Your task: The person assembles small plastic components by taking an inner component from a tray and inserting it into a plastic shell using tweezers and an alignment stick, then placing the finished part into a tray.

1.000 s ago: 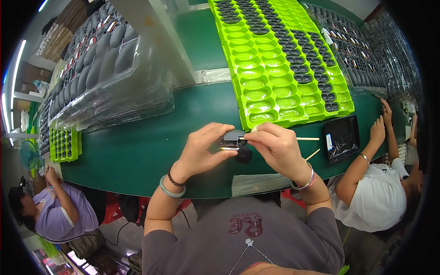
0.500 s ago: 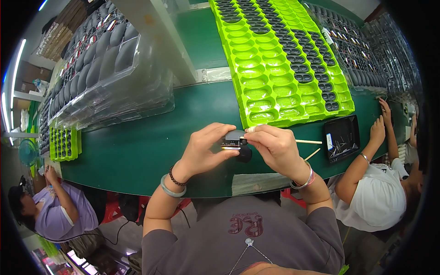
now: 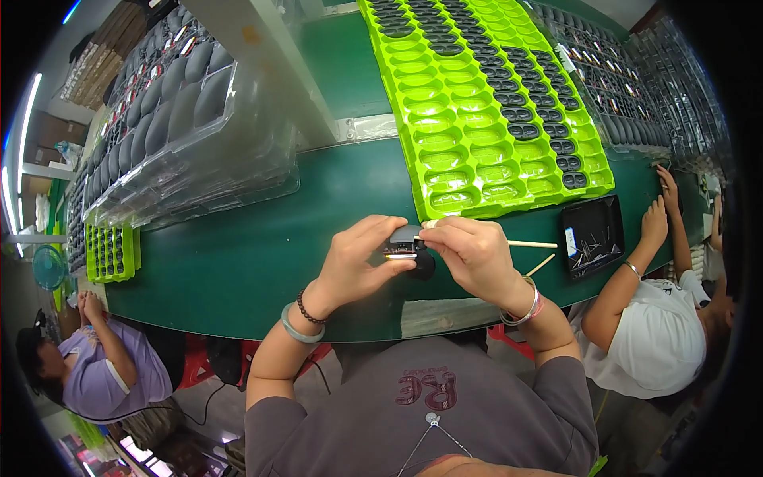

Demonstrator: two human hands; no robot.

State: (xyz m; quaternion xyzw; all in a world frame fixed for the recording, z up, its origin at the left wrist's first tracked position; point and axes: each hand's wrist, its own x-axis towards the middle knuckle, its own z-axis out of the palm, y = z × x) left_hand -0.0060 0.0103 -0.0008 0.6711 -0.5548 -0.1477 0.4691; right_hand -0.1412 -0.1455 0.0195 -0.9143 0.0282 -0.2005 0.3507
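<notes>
Trays of clear plastic holding dark shells stood beyond and left of the left hand, with a pale post rising at their right. That hand pinched a dark grey casing between thumb and fingers. Beyond both hands lay a large green tray, partly filled with black parts. The right hand, close beside the left, pinched a thin pale stick, its fingers hiding the casing's right end. To its right lay another stick and a black tray of small pieces.
</notes>
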